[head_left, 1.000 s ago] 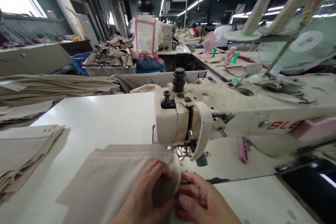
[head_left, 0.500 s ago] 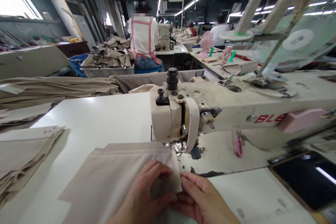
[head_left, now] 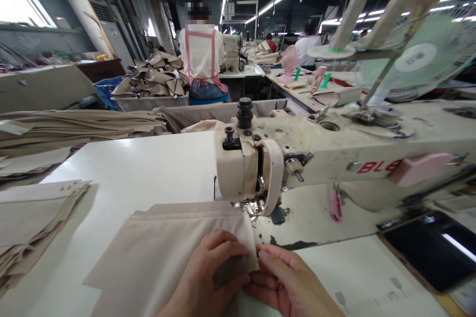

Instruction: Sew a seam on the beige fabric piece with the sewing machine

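Our right hand (head_left: pixel 290 277) pinches the edge of a smooth beige fabric panel (head_left: pixel 159 242), while our left hand (head_left: pixel 203 272) rests on it, thumb apart from curved fingers. That edge, curled a second ago, now runs straighter, so we judge it better controlled. The panel lies on the glossy white table (head_left: pixel 148 163), its banded far side beside the worn sewing machine's (head_left: pixel 320 158) metal foot, crumpled cloth (head_left: pixel 152 81) heaped beyond.

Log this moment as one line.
left hand: on pale beige fabric panel | right hand: at panel's right edge | panel: on glossy white tabletop | cream metal sewing machine: head by panel's far right corner
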The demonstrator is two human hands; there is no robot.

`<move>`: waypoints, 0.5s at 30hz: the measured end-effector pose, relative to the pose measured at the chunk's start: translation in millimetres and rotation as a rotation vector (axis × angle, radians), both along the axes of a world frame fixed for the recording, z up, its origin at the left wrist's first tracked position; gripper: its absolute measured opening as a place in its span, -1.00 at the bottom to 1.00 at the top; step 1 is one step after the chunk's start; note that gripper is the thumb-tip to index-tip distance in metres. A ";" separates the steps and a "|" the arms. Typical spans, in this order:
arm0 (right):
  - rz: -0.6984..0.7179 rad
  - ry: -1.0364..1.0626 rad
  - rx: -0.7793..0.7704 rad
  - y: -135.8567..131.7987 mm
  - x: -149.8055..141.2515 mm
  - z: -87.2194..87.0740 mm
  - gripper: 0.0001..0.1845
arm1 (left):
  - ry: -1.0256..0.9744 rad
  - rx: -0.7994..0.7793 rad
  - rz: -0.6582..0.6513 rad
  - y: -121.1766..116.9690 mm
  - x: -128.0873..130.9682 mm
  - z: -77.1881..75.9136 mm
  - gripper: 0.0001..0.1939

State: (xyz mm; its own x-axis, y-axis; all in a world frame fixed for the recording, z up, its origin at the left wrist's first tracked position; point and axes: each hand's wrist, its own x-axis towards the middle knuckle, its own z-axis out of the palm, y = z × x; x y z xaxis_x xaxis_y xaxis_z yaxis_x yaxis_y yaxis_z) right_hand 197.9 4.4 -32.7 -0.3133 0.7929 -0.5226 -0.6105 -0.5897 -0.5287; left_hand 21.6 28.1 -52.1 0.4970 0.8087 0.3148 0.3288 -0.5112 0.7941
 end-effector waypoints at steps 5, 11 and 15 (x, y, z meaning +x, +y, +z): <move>0.064 -0.008 0.026 1.7 2.1 2.5 -0.68 | 0.165 0.346 0.034 -6.0 4.8 0.8 -0.83; 0.108 -0.239 0.187 -5.9 5.6 -6.3 -0.64 | 0.206 0.639 0.014 -2.8 9.9 8.8 -0.84; 0.007 -1.040 0.810 -12.6 17.4 -19.5 -0.62 | 0.173 0.638 0.047 -3.4 10.5 6.7 -0.85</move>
State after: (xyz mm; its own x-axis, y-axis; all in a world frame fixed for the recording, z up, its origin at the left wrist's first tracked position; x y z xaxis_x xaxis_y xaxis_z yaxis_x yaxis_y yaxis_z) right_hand 215.3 -8.2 -52.2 -0.0615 0.9933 0.0981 0.2944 0.1120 -0.9491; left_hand 32.1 24.6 -45.4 0.5521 0.5121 0.6580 0.4582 -0.8457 0.2737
